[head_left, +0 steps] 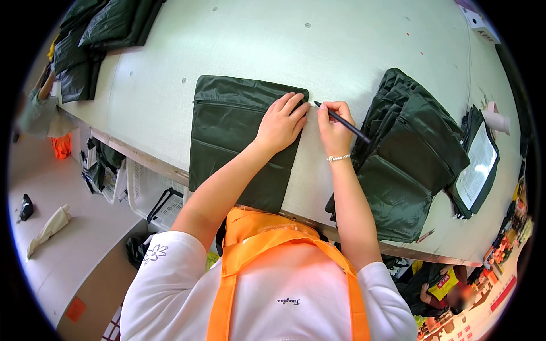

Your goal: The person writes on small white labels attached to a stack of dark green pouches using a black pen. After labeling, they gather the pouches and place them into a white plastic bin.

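A dark green, shiny fabric piece (239, 136) with a zipper line near its top lies flat before me on the table. My left hand (281, 122) rests on its upper right part, fingers stretched out and lying flat. At the piece's right edge, by my left fingertips, a small white tag (312, 104) sticks out. Just right of that edge, my right hand (336, 126) is closed round a slim black pen (348, 123). The pen slants, with its tip at or very near the tag; whether it touches I cannot tell.
A heap of similar dark green pieces (404, 159) lies right of my right forearm. Beyond it are a printed sheet (478, 165) on dark fabric and a pale roll (496, 121). More dark stacks (114, 28) stand far left. White baskets (149, 190) sit below the table edge. Other people work at both sides.
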### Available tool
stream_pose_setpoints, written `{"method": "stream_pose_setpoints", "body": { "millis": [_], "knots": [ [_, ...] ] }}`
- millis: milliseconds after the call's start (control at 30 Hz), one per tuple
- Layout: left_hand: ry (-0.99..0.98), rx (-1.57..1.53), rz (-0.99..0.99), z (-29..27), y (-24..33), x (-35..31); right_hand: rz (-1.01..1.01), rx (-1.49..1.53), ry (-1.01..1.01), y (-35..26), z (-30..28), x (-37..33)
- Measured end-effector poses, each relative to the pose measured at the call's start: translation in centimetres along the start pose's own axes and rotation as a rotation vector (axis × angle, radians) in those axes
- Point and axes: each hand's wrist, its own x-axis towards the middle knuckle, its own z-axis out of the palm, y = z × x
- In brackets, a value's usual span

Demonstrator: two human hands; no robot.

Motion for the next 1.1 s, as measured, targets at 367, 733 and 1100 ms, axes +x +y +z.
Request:
{"method": "stream_pose_setpoints", "body": {
  "millis": [367,733,1100],
  "knots": [
    [-0.013,0.021,-0.003,0.0,-0.1,0.0,-0.234,-0.123,0.092,2.6,1.2,0.4],
    [-0.018,0.032,0.004,0.2,0.0,0.2,-0.271,-0.131,0.047,2.1,1.0,0.6],
    [-0.016,0.042,0.01,0.4,-0.1,0.2,-0.281,-0.124,0.039,2.5,1.0,0.6]
  ]
}}
